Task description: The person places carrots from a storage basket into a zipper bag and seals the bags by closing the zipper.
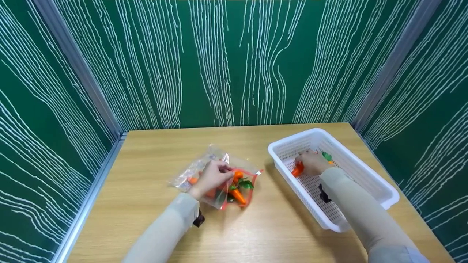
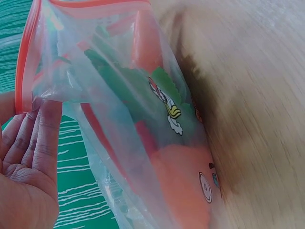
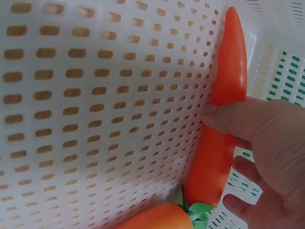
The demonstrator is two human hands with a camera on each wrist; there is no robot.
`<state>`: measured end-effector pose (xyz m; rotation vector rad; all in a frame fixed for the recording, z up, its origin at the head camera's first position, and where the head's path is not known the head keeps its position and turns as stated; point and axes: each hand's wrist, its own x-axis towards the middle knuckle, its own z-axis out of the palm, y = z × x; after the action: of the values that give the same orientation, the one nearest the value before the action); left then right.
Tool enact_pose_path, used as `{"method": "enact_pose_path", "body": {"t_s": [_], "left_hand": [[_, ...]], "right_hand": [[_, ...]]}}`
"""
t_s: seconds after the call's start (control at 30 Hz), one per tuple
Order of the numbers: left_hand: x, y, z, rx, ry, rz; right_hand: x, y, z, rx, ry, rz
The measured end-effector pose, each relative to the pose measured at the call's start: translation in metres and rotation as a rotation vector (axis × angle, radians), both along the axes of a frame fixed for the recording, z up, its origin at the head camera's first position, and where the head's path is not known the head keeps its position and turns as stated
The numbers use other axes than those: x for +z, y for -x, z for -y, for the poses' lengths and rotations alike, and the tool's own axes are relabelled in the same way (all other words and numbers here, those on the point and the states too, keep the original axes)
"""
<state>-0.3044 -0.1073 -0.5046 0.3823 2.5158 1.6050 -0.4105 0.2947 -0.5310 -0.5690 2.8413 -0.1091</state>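
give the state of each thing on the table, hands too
Zip bag, open at the red-edged mouth
Bagged vegetables, lying together
Left hand, pinching the bag's edge
White basket, upright, uncovered
Red vegetable, held inside the basket
Right hand, pinching the red vegetable
Basket's orange vegetable, not held

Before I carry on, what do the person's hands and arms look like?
The left hand and right hand are bare, without gloves. The left sleeve and right sleeve are long and pale beige, the right one greyer near the head view's bottom edge. A small dark piece shows by each wrist.
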Motion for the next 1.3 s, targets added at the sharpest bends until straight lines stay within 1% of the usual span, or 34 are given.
{"method": "enact_pose_path", "body": {"t_s": [0.13,0.2,0.3,0.37,0.43,0.53,0.67,0.83,0.9,1.07,1.13,1.3], "left_hand": [[0.000,0.000,0.000,-0.007,-0.009,-0.008],[-0.001,0.001,0.000,-0.007,-0.008,-0.011],[-0.001,0.001,0.001,-0.003,-0.007,0.010],[-0.001,0.001,0.001,0.002,-0.010,0.030],[-0.001,0.000,0.002,0.005,-0.015,0.051],[-0.001,0.000,0.001,0.001,-0.020,0.052],[0.000,-0.001,0.001,-0.004,-0.024,0.051],[0.002,-0.003,0.002,0.009,-0.018,0.077],[0.003,-0.003,0.002,0.011,-0.012,0.069],[0.002,-0.002,0.001,0.007,-0.007,0.052],[0.002,-0.002,0.001,0.006,-0.010,0.060],[0.001,-0.001,0.002,-0.004,-0.003,0.018]], "right_hand": [[0.003,-0.001,-0.003,0.004,0.006,0.054],[0.006,-0.001,-0.005,0.002,0.042,0.083],[0.011,-0.003,-0.008,0.002,0.106,0.100],[0.013,-0.004,-0.011,-0.018,0.155,0.107],[0.013,-0.005,-0.013,-0.028,0.172,0.099],[0.013,-0.006,-0.017,-0.028,0.207,0.086],[0.017,-0.007,-0.021,0.014,0.272,0.059],[0.021,-0.008,-0.021,0.063,0.342,-0.016],[0.023,-0.009,-0.021,0.075,0.380,-0.034],[0.026,-0.011,-0.022,-0.019,0.461,0.006],[0.027,-0.010,-0.022,-0.063,0.482,0.017],[0.028,-0.011,-0.021,-0.060,0.552,0.014]]}}
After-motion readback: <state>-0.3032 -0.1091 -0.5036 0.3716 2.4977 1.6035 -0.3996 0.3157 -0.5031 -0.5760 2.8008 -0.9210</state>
